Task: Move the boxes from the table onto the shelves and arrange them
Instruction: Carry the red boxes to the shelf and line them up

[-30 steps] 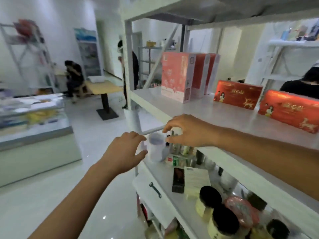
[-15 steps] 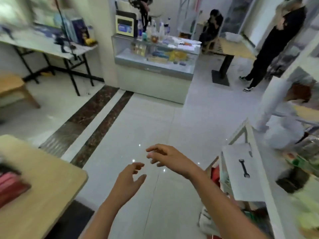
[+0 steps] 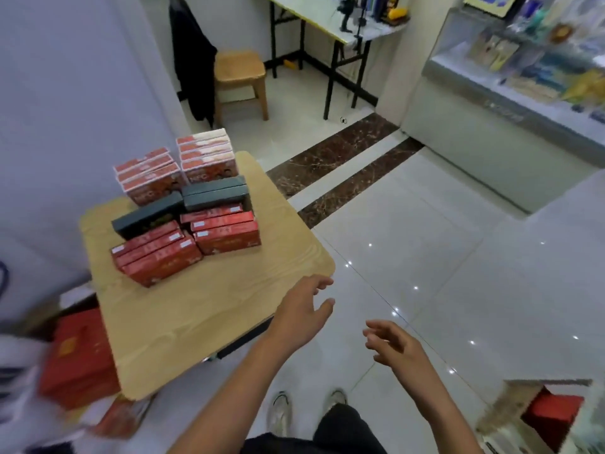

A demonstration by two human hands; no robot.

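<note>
A light wooden table [image 3: 209, 309] stands at the left with boxes grouped on its far half. Dark red boxes [image 3: 157, 253] stand in a row at the near left, more dark red boxes [image 3: 226, 229] to their right. Dark green boxes [image 3: 212, 193] lie behind them, and red-and-white boxes [image 3: 206, 155] stand at the back. My left hand [image 3: 304, 309] hovers over the table's near right corner, fingers relaxed, holding nothing. My right hand [image 3: 393, 347] hangs over the floor, fingers loosely spread, also holding nothing. The shelf unit is only a blurred corner [image 3: 537, 411] at the bottom right.
A large red box [image 3: 78, 355] sits below the table at the left. A wooden stool [image 3: 240, 75] and a folding table [image 3: 330, 24] stand at the back, a glass display counter [image 3: 510, 93] at the right. Tiled floor [image 3: 442, 257] lies between.
My view has swung from the shelves across the floor to the table of boxes. Both hands left the shelf edge and now reach out near the table's corner, holding nothing.
</note>
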